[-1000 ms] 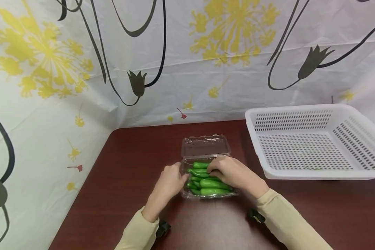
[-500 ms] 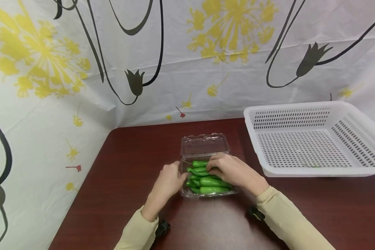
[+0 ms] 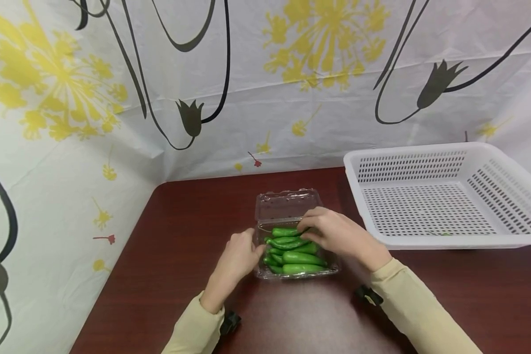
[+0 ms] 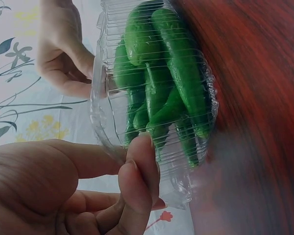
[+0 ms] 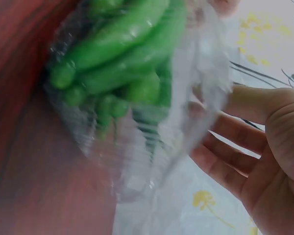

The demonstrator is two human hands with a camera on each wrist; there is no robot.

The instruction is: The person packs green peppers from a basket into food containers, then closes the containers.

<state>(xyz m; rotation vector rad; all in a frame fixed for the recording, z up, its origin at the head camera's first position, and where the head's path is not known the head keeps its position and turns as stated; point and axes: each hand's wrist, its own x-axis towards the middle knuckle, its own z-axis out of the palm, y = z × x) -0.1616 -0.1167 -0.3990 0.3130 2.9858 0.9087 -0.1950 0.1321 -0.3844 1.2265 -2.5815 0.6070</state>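
Observation:
A clear plastic clamshell box (image 3: 297,276) sits on the table with its lid (image 3: 287,206) folded back. Several long green peppers (image 3: 304,258) lie side by side in it. My left hand (image 3: 236,255) pinches the box's left wall; in the left wrist view its thumb is inside the rim and its bent fingers (image 4: 141,164) press the ribbed outside. My right hand (image 3: 340,236) reaches over the right rim, loosely bent fingertips right at the ends of the upper peppers. In the blurred right wrist view, the right thumb and fingers (image 5: 235,142) stand apart beside the wall, no pepper between them.
A large white perforated basket (image 3: 447,241) stands at the right, a small green bit (image 3: 445,234) on its floor. The dark red-brown table (image 3: 190,221) ends at a patterned white cloth (image 3: 248,108) behind and at the left.
My right hand has moved right and slightly back, uncovering the right ends of the middle peppers. My left hand stays at the box's left wall.

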